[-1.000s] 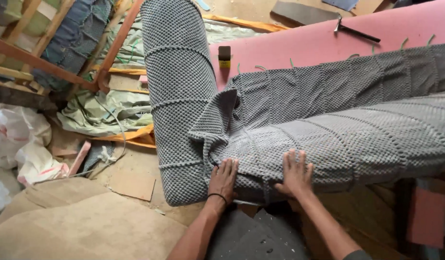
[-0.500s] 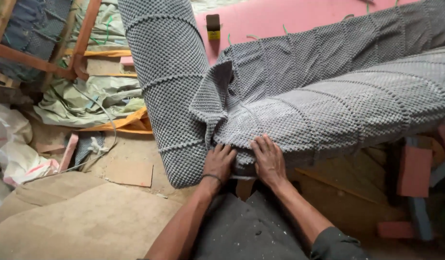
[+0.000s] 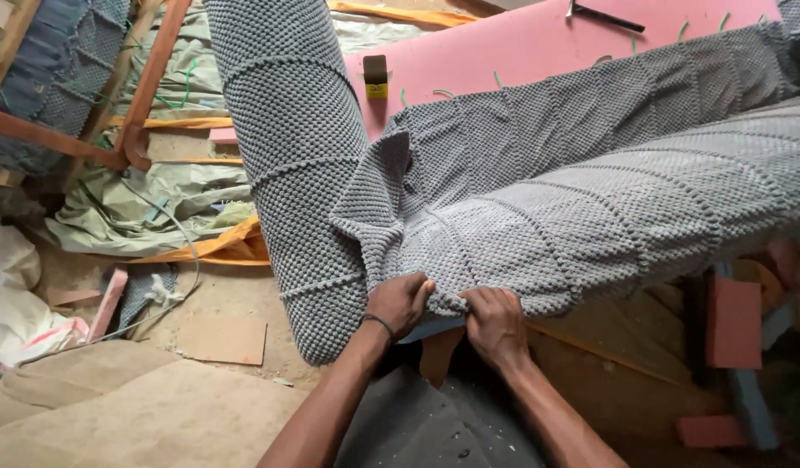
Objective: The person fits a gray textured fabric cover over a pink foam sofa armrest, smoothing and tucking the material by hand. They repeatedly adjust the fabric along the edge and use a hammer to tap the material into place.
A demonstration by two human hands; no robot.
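Note:
A grey textured upholstery fabric [image 3: 590, 199] covers a padded sofa frame, with a rounded arm [image 3: 287, 156] running away from me and a long section to the right. My left hand [image 3: 398, 303] and my right hand [image 3: 495, 325] sit side by side at the lower front edge, both gripping a bunched fold of the fabric where the arm meets the long section. A dark band circles my left wrist.
Pink foam sheet [image 3: 521, 43] lies behind the fabric with a small brown box [image 3: 375, 76] and a dark tool [image 3: 603, 16] on it. Wooden frame [image 3: 140, 95], crumpled green cloth [image 3: 140, 208], cardboard [image 3: 222, 340] and pink foam blocks [image 3: 733, 322] lie around on the floor.
My hands have come closer together at the fabric's lower edge and gone from lying flat to gripping a fold. The view has shifted nearer.

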